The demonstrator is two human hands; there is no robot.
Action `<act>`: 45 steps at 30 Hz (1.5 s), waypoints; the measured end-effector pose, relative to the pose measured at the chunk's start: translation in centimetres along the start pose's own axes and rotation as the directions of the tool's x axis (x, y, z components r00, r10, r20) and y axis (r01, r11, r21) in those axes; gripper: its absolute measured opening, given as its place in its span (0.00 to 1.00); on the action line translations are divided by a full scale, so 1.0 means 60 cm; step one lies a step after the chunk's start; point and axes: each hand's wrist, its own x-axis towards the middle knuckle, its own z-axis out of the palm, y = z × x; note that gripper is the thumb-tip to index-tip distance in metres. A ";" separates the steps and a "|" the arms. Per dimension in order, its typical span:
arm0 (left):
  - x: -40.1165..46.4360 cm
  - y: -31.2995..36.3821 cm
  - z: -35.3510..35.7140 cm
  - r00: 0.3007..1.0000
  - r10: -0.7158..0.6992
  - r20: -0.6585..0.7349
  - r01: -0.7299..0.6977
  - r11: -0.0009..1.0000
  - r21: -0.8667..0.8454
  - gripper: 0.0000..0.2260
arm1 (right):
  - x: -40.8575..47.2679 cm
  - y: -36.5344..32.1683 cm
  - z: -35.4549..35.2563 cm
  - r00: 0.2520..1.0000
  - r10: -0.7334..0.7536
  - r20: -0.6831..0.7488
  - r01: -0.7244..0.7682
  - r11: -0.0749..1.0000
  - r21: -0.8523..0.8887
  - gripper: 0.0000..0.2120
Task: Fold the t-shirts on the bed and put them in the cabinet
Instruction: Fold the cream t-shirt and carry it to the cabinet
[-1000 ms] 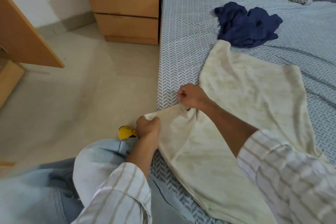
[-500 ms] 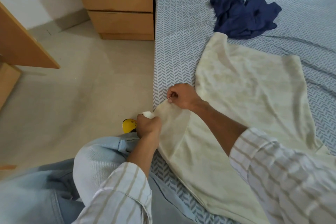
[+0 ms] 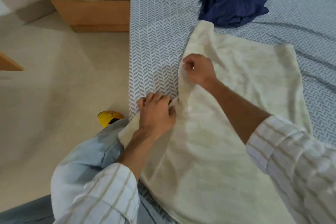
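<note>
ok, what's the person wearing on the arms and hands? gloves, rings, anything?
Both arms wear a white shirt with thin beige stripes. The left sleeve and right sleeve are pushed up to about the elbow, so the forearms are bare. The left hand and right hand are bare: no gloves, no watch. Too blurry to rule out a ring.

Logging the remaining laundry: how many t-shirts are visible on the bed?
2: a cream t-shirt spread near the bed's edge, held by both hands, and a crumpled navy t-shirt beyond it. Others may lie out of frame.

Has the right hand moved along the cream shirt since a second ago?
Yes. The right hand has gone up the cream shirt's left edge, toward the navy shirt and away from the left hand.
</note>
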 end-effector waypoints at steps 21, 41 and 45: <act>0.120 0.010 -0.021 0.934 -0.142 0.327 0.221 0.950 -0.221 0.10 | 0.295 0.059 -0.011 0.870 0.461 -0.178 -0.396 0.866 0.305 0.16; 0.136 0.024 -0.004 0.916 -0.327 0.231 0.379 0.894 -0.238 0.10 | 0.346 0.041 0.000 0.893 0.403 -0.199 -0.404 0.914 0.038 0.18; 0.137 0.029 -0.002 0.914 -0.369 0.171 0.402 0.881 -0.250 0.08 | 0.356 0.038 0.006 0.880 0.420 -0.221 -0.391 0.906 0.164 0.15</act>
